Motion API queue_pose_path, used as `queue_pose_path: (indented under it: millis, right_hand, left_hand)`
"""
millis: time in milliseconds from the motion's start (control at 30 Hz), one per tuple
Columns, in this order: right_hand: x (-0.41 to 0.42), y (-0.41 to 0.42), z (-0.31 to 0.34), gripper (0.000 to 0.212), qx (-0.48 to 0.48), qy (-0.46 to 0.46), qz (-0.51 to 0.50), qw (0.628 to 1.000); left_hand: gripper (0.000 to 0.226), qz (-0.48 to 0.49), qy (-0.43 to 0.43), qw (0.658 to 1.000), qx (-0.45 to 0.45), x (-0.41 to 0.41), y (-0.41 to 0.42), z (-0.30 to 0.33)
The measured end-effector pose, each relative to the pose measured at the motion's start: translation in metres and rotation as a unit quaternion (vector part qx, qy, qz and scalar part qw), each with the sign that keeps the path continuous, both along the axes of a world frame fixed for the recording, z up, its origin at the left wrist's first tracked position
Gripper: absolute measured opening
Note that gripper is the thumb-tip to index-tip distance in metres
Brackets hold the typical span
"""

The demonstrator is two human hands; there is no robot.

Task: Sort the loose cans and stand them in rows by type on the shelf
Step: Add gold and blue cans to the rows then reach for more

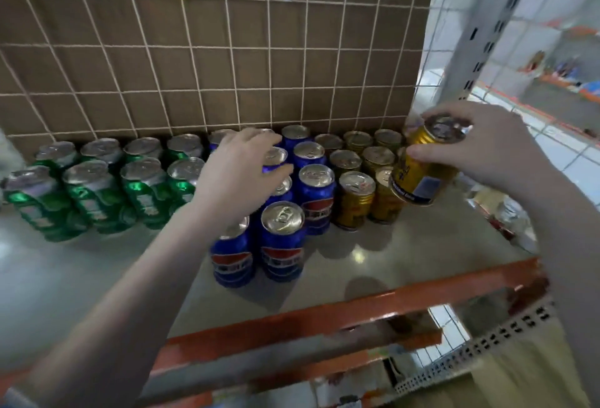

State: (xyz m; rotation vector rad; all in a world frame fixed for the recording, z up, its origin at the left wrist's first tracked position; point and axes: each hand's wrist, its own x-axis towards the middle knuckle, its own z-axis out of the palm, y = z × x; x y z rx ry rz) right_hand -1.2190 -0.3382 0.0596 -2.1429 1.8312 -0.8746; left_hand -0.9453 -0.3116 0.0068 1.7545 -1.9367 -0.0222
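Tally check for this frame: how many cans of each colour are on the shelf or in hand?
Green cans: 8
Blue cans: at least 8; the left hand covers part of this group
Gold cans: at least 8, counting the one gripped in the right hand
Total: at least 24

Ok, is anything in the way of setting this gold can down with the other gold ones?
Nothing visible blocks it. The right hand holds the gold can tilted, just right of the gold rows, and the shelf in front of them is bare.
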Motion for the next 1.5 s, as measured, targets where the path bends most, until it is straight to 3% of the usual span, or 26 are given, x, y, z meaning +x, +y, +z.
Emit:
queue_pose_path:
  millis: [267,467,600,833,1133,1500]
  right_hand:
    - [-0.046,-0.034,-0.02,0.056,0.053,0.022,0.046,0.997]
    - [-0.068,-0.057,-0.032,0.052,0.093,0.091,0.076,0.989]
    - [-0.067,-0.072,-0.045,0.051,0.115,0.109,0.106,0.982]
    - [-0.065,-0.095,-0.072,0.069,0.122,0.202,0.167,0.957]
    - [-0.074,-0.104,-0.083,0.064,0.156,0.209,0.219,0.94]
    - [-0.074,-0.098,-0.083,0.052,0.09,0.206,0.13,0.966]
  left_hand:
    - [0.052,0.012,-0.048,0.998,0.037,-0.057,-0.015,-0.006]
    - [0.059,-0.01,-0.089,0.992,0.084,-0.071,-0.024,-0.011]
    - [0.057,-0.018,-0.093,0.992,0.088,-0.073,-0.026,-0.015]
    - [0.056,-0.017,-0.091,0.99,0.107,-0.072,-0.025,-0.025]
    - [0.056,-0.008,-0.086,0.991,0.103,-0.073,-0.024,-0.028]
    - [0.058,-0.003,-0.095,0.991,0.096,-0.075,-0.024,-0.03]
